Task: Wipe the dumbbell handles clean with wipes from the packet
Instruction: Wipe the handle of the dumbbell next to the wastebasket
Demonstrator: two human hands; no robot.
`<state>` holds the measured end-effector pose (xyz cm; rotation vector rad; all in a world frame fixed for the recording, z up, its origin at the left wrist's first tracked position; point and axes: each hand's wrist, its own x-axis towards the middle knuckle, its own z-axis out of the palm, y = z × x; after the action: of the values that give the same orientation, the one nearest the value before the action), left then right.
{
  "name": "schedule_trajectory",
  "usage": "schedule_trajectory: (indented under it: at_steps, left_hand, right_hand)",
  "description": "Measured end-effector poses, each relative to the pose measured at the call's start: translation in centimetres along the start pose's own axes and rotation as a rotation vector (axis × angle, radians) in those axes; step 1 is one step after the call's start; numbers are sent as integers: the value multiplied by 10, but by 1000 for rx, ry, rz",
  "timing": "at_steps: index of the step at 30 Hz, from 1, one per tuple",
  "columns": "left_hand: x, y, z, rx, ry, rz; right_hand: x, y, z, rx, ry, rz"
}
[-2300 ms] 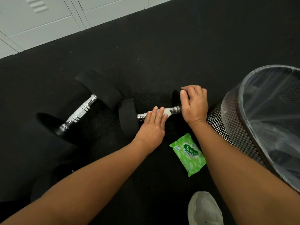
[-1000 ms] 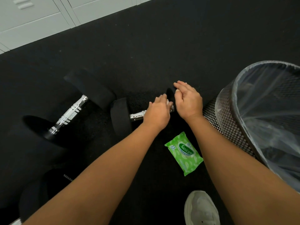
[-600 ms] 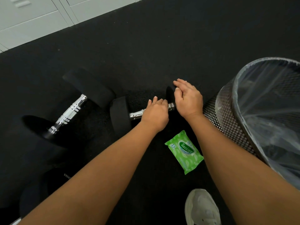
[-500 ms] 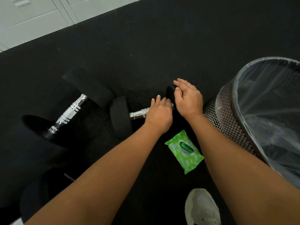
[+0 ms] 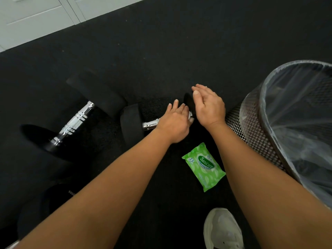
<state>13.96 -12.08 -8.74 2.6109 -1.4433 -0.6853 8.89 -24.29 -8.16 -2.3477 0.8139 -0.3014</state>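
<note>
large dumbbell [image 5: 75, 123] lies leftmost on the black floor [image 5: 179, 42], well short of its far edge by the lockers [image 5: 36, 20]. just right, the small dumbbell [image 5: 132, 123] shows a stub of chrome handle [image 5: 150, 124]; the left hand [image 5: 175, 124] lies palm-down over the rest, fingers nearly straight, pressing. the right hand [image 5: 209, 106] rests flat, fingers extended, on its right head [image 5: 187, 102]. the packet [image 5: 203, 166] lies between the forearms; a mesh bin [image 5: 255, 137] crowds the right, and the floor runs wide beyond the hands.
</note>
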Motion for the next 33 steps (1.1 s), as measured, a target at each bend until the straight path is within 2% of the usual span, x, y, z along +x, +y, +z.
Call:
schedule_trajectory:
  at_steps: [5, 9, 12, 15, 18, 20, 23, 26, 28, 31, 33]
  left_hand:
    - [-25, -8, 8, 7, 69, 63]
    - [-17, -5, 4, -64, 71, -92]
    - [6, 5, -16, -151, -1, -196]
    - [11, 5, -19, -165, -11, -131]
    - [-4, -4, -6, -127, 106, -1]
    - [-8, -13, -1, -109, 158, 5]
    - [-6, -18, -5, -96, 137, -137]
    - [7, -6, -14, -156, 17, -306]
    - [19, 0, -20, -245, -56, -346]
    - [23, 8, -23, -289, -95, -296]
    - [10, 10, -14, -186, -2, -189]
  right_hand:
    - [0, 1, 1, -14, 3, 14]
    - [-1, 0, 2, -8, 8, 12]
    - [-1, 0, 2, 1, 18, 2]
    - [-1, 0, 2, 2, 18, 5]
    - [0, 0, 2, -3, 29, 9]
    - [0, 0, 2, -6, 30, 6]
    - [-1, -1, 2, -8, 24, 2]
    - [-1, -1, 2, -9, 26, 5]
    - [-1, 0, 3, -12, 29, 5]
    - [0, -1, 3, -18, 29, 2]
    - [0, 0, 3, -20, 32, 2]
